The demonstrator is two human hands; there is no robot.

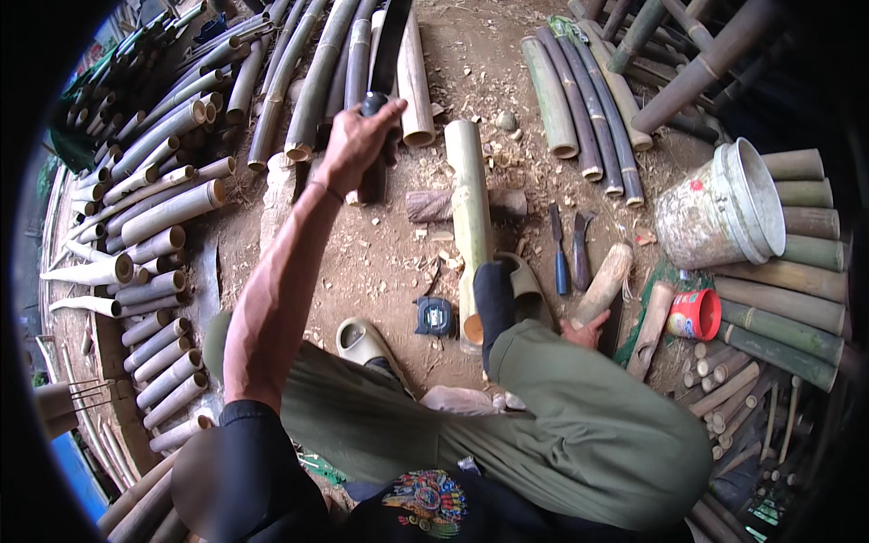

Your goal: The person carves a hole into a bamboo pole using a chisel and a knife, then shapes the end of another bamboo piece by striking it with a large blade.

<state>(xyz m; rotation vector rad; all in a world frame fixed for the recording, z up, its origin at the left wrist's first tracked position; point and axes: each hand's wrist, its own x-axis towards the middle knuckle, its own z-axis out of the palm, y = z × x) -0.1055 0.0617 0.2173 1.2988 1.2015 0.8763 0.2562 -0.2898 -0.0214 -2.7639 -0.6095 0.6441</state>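
Note:
My left hand reaches far forward, closed on a long dark-bladed knife; its blade points away from me, over the bamboo poles. At my right, beside my knee, my right hand is closed round the lower end of a pale, thick wooden club; my leg partly hides this hand. Between my feet a peeled bamboo length lies propped across a short wooden block. A blue-handled chisel and a dark-handled knife lie to its right.
A tape measure lies near my left sandal. Bamboo poles are stacked at left, with more poles at far right. A dirty white bucket and a red tub stand at right. Wood chips litter the dirt floor.

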